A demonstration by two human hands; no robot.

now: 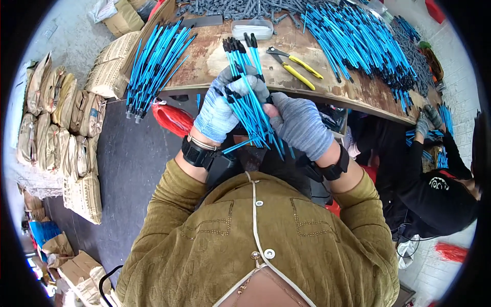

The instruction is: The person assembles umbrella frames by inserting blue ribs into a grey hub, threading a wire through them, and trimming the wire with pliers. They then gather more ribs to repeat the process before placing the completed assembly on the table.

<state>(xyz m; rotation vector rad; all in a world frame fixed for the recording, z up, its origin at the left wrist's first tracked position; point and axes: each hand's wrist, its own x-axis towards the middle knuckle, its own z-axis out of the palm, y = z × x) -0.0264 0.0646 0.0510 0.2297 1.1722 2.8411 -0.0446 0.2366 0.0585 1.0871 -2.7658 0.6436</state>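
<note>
A bundle of thin blue rods with black ends (253, 117) slants in front of me, just off the table's near edge. My left hand (217, 110), in a grey-and-blue knit glove, is closed around it, fingers wrapped over the front. At the bundle's right side my right hand (304, 123), gloved alike with a bare thumb tip, pinches a blue rod near a black part; its fingertips are partly hidden. Two rods (254, 53) stick up beside the bundle's top. Pliers with yellow handles (299, 71) lie beyond my right hand.
On the wooden table (204, 56) are a left pile of blue rods (158, 66), a larger right pile (358, 41), grey plastic pieces (245, 7) and a clear box (252, 31). A co-worker (434, 189) handles rods at right. Paper-wrapped packs (56, 117) are stacked at left.
</note>
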